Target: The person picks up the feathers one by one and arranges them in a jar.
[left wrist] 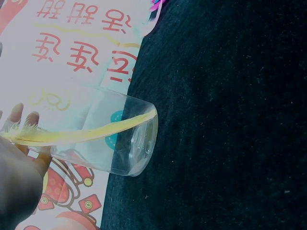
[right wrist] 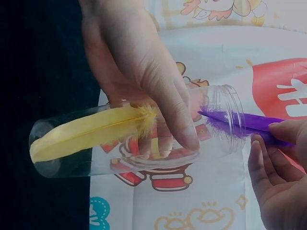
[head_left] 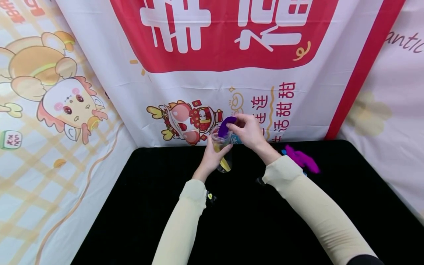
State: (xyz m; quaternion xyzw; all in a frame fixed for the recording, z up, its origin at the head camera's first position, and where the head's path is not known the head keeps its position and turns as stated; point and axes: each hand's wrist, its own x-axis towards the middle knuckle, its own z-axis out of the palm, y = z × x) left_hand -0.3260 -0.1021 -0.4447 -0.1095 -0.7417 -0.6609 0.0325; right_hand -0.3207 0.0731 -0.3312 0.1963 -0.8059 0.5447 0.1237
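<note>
A clear plastic jar (right wrist: 72, 167) with a threaded mouth is gripped round its upper part by my left hand (head_left: 213, 152). Inside the jar lies a yellow feather (right wrist: 91, 132), its fluffy end toward the mouth and its tip near the bottom. My right hand (head_left: 248, 130) pinches a purple feather (head_left: 226, 127) between thumb and fingers at the jar's mouth. In the right wrist view the fluffy end of that purple feather is inside the mouth, while the rest sticks out into the fingers. The left wrist view shows the yellow feather (left wrist: 96, 133) through the clear wall.
Magenta feathers (head_left: 301, 158) with bits of blue lie on the black table (head_left: 159, 206), right of the right forearm. Behind the table hangs a printed red and white cloth (head_left: 218, 55). Another printed cloth (head_left: 49, 184) borders the left side.
</note>
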